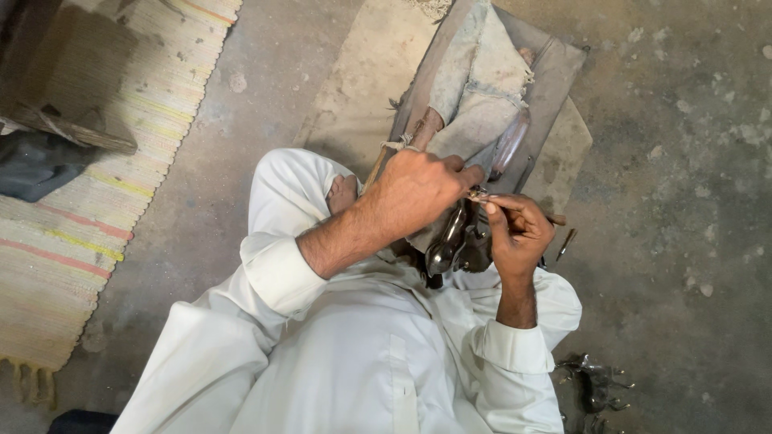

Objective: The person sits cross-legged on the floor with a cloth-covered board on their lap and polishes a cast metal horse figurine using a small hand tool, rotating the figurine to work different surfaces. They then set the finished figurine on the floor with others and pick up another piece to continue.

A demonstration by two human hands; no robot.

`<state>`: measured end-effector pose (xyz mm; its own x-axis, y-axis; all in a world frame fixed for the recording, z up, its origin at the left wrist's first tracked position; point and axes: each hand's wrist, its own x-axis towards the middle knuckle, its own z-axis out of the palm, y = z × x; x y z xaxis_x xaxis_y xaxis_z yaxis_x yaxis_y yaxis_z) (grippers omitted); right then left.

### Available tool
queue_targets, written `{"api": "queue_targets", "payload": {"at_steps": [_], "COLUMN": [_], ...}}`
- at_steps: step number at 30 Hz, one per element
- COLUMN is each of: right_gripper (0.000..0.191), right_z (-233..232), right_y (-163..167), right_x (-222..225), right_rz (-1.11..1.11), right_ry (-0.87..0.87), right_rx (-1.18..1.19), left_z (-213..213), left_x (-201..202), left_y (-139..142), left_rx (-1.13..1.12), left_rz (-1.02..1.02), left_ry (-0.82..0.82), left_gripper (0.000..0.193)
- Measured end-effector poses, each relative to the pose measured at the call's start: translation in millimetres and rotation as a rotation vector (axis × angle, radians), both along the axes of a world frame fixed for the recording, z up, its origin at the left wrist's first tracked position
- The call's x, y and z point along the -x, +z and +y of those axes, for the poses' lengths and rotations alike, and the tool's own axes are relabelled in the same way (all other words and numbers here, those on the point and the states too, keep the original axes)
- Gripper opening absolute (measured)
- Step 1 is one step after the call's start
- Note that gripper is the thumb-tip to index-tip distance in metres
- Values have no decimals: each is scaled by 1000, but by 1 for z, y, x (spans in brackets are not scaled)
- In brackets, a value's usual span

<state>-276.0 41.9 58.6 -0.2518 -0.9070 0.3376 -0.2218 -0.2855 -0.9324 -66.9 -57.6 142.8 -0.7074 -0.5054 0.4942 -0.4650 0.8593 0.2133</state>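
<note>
My left hand (418, 189) is closed in a fist around a wooden-handled tool (379, 161); its handle sticks out behind the hand and the working end is hidden. My right hand (516, 233) pinches a small thin metal piece (479, 194) between thumb and fingers, right against the left hand's fingertips. Just below both hands lies a dark, shiny curved metal part (446, 241), resting over my lap. Beyond the hands a worn wooden work block (555, 76) stands on the floor, draped with a grey cloth (482, 80).
A striped woven rug (104, 185) covers the floor at left, with a dark cloth (32, 165) and a wooden stick (76, 133) on it. A small thin tool (565, 243) lies by my right hand. Dark metal parts (595, 386) sit at bottom right on the concrete floor (683, 201).
</note>
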Motion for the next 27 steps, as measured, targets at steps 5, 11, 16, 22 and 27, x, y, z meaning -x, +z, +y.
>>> {"api": "queue_targets", "payload": {"at_steps": [5, 11, 16, 22, 27], "right_gripper": [10, 11, 11, 8, 7], "right_z": [-2, -2, -3, -3, -5], "right_y": [2, 1, -1, 0, 1], "right_x": [1, -2, -4, 2, 6], "right_rz": [-24, -53, -35, 19, 16], "right_ry": [12, 14, 8, 44, 111], "right_rx": [-34, -43, -42, -63, -42], "left_z": [1, 1, 0, 0, 0], "left_x": [-7, -8, -10, -10, -10], "left_y": [7, 7, 0, -3, -3], "left_rx": [-12, -68, -50, -82, -60], "left_rz": [-78, 14, 37, -3, 23], "left_ry": [-2, -13, -19, 1, 4], "left_gripper": [18, 11, 14, 15, 16]}}
